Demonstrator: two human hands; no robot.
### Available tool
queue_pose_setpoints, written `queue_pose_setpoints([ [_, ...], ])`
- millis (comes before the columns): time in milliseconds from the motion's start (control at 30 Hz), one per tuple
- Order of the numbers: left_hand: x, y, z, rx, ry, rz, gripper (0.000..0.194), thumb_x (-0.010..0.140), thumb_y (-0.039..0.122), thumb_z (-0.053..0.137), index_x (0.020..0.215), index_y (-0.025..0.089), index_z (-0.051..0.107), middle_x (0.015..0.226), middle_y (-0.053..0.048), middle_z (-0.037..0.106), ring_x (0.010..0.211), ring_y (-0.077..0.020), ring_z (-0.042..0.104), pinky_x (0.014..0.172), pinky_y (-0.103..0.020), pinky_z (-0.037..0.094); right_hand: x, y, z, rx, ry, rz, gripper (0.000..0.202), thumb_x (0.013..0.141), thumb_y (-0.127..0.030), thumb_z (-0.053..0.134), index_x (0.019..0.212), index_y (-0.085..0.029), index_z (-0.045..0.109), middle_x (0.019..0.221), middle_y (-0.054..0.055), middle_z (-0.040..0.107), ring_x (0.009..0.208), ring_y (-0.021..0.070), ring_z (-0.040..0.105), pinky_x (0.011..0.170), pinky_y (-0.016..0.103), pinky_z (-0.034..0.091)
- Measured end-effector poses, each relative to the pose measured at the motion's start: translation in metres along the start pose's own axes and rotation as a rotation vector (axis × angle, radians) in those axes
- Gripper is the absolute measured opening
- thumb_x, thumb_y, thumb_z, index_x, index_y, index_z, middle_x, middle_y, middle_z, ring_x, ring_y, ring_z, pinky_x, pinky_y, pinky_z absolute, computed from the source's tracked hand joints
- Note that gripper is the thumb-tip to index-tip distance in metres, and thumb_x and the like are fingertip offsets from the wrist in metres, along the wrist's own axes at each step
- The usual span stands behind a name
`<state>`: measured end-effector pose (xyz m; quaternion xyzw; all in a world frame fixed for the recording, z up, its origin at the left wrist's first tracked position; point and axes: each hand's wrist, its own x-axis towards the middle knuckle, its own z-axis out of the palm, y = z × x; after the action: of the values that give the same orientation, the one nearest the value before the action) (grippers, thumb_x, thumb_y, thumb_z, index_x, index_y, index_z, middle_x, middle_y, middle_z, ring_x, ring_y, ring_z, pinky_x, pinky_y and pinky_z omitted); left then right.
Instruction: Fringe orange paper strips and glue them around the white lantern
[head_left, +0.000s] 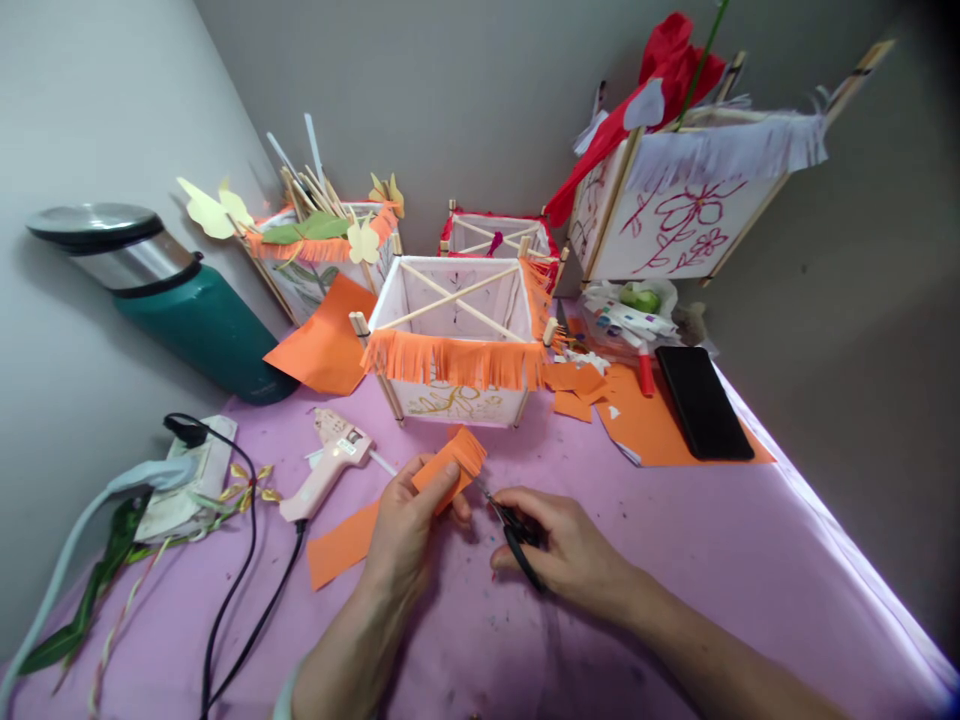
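Observation:
My left hand (411, 525) pinches a folded orange paper strip (448, 472) whose far end is cut into a fringe. Black-handled scissors (517, 535) are in my right hand (566, 545), their blades pointing at the fringed end of the strip. Under my left wrist lies another orange strip (341, 545). Just beyond my hands stands a white box frame (457, 300) with wooden sticks crossed over its top. An orange fringe (457, 362) runs along its front and right upper edges, above a yellow drawing.
On the left are a glue gun (334, 468), a power strip (184, 490), cables and a teal bottle (199, 325). A phone (705, 405) rests on orange paper (637, 425) at the right. Behind stand other decorated boxes (682, 210), one holding sticks.

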<state>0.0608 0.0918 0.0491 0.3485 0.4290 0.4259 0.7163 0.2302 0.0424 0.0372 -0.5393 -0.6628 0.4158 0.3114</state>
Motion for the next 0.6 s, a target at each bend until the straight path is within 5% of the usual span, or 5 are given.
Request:
queue_pose_setpoints([
  [600,-0.0005,0.0017,0.0015,-0.020,-0.002,-0.006,0.019,0.079,0.032,0.064,0.078,0.016,0.053,0.048,0.003,0.058,0.043,-0.0099,0.049,0.047,-0.022,0.042,-0.0010,0.0014,0.0025,-0.074,0.019,-0.004,0.027,0.074,-0.034,0.074,0.093,-0.020,0.061,0.066,-0.006,0.047,0.057,0.0093,0.039,0.053,0.020,0.031],
])
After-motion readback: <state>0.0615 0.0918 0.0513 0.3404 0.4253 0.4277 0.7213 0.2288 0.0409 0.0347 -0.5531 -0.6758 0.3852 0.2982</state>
